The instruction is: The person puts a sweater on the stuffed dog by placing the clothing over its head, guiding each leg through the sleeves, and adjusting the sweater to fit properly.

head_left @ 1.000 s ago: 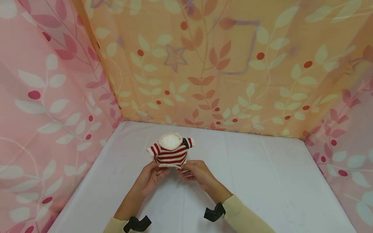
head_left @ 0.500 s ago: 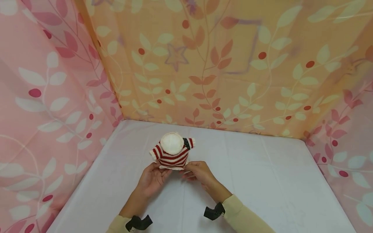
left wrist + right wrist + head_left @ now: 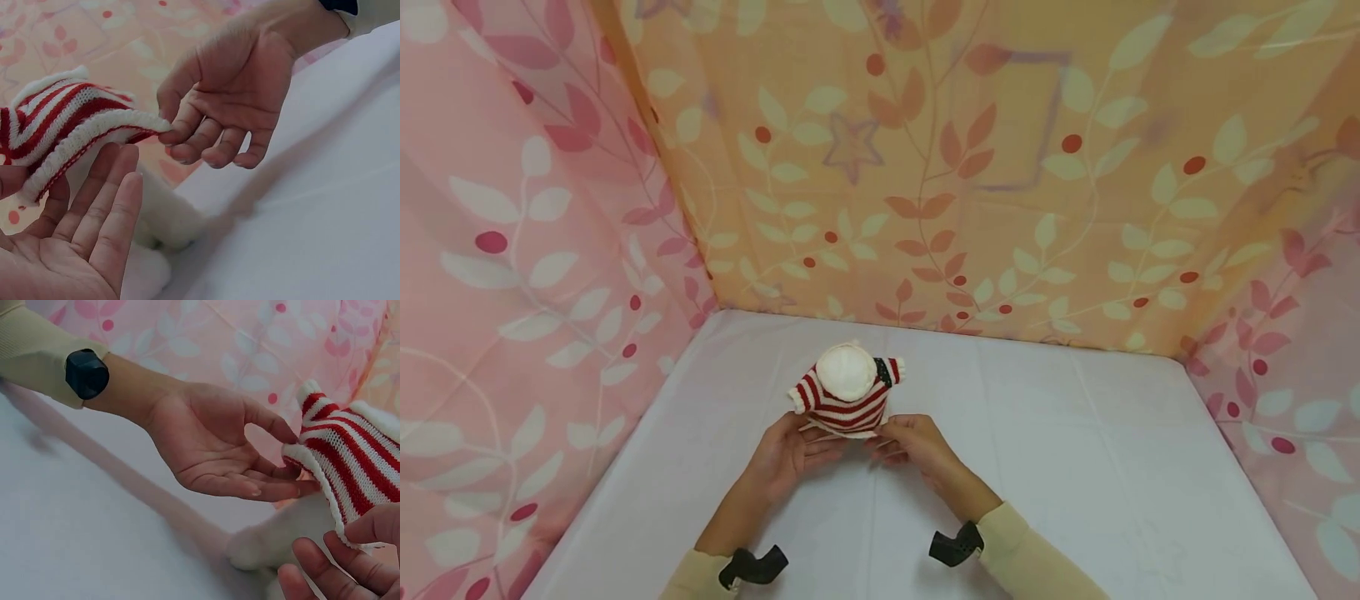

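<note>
A small knitted sweater [image 3: 850, 415] with red and white stripes is on a white plush toy, its rounded white top [image 3: 846, 372] showing at the neck in the head view. The toy's furry white legs [image 3: 169, 215] rest on the table below the hem. My left hand [image 3: 786, 457] pinches the hem's left side between thumb and index finger, with the other fingers spread under it. At the right side, my right hand [image 3: 919, 443] pinches the hem [image 3: 325, 494] too. The hem is stretched out between both hands, standing away from the toy's body.
A white cloth covers the table [image 3: 1075, 467]. Patterned curtains hang around it, an orange curtain [image 3: 880, 167] at the back and pink ones at the sides. Dark wrist-worn devices [image 3: 957, 544] sit by both cream sleeves [image 3: 1037, 554].
The sweater and toy have shifted slightly right and toward me, with the white top more upright. My left hand's lower fingers have spread under the hem; both hands keep hold.
</note>
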The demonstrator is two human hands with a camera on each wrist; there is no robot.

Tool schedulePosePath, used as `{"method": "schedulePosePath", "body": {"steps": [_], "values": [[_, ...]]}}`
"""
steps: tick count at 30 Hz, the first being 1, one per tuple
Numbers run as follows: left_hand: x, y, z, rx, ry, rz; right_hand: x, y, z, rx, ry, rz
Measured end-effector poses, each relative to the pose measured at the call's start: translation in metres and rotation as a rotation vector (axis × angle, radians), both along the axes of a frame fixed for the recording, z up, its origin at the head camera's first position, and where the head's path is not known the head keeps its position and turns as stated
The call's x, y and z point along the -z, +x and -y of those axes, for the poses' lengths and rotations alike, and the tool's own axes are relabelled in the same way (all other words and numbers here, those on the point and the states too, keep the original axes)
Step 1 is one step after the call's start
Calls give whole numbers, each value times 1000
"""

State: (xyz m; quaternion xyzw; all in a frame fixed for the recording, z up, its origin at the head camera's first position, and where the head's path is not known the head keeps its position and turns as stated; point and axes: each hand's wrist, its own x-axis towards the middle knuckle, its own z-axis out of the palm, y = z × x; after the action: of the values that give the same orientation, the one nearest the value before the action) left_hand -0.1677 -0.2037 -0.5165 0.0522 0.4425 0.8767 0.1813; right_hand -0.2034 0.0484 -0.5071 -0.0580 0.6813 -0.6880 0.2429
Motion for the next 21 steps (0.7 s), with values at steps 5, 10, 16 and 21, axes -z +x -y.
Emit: {"method": "schedulePosePath", "body": {"steps": [5,10,16,21], "values": [[-2,-1,4,-98,-98,12,-2,-1,-3,-11,1,5],[-2,-3,4,-155,-49,78,0,-1,-3,8,2,17],[-1,-2,4,-92,-13,132,-2,0,-3,1,4,-10],[-4,-3,13,-72,-210,84,-11,0,-9,-37,50,-88]]}}
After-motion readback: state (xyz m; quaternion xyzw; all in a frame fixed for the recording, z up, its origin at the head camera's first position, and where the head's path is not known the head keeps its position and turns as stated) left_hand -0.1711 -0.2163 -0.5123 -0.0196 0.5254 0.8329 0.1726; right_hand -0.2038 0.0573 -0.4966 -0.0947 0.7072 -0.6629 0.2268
